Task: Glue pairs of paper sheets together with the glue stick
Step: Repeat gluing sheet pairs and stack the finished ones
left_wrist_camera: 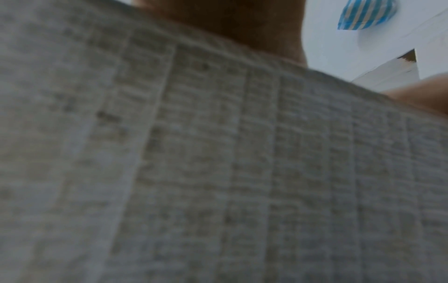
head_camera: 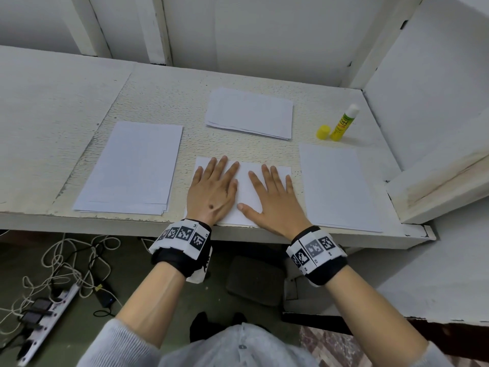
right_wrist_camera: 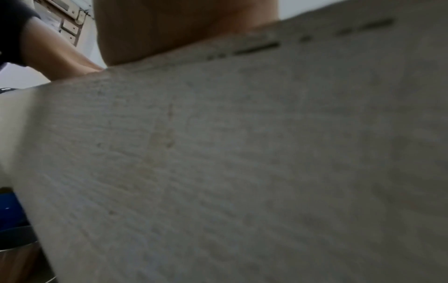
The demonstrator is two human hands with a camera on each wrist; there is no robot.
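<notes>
White paper everywhere on the painted bench [head_camera: 158, 83]. Both hands lie flat, fingers straight and spread, palms down on the middle sheet [head_camera: 244, 192] at the near edge: left hand [head_camera: 211, 192] on its left half, right hand [head_camera: 275, 200] on its right half. Neither grips anything. My read: a pair is being pressed together, though whether two sheets lie there cannot be told from above.

Glue stick [head_camera: 344, 123] stands upright far right, uncapped, its yellow cap [head_camera: 323, 131] just beside it. Paper stack [head_camera: 132, 168] to the left, another stack [head_camera: 250, 112] beyond the hands, a single-looking sheet [head_camera: 338, 186] to the right.

Wrist views show only blurred bench surface close up (no help on the fingers).

Risks, as judgement:
- The middle sheet's near edge sits at the bench lip; a push toward the body could slide it off or crease it.
- If the hands drag outward unevenly, the upper sheet may skew on wet glue and bond crooked.
- Trapped air or a ridge in the bare strip between the hands, where nothing presses.
- Glue squeezed out at the edges could stick the pair to the bench, or to the palms, and lift it on release.
- Stick left open may dry; a reaching right arm could knock it over or roll the cap away.
</notes>
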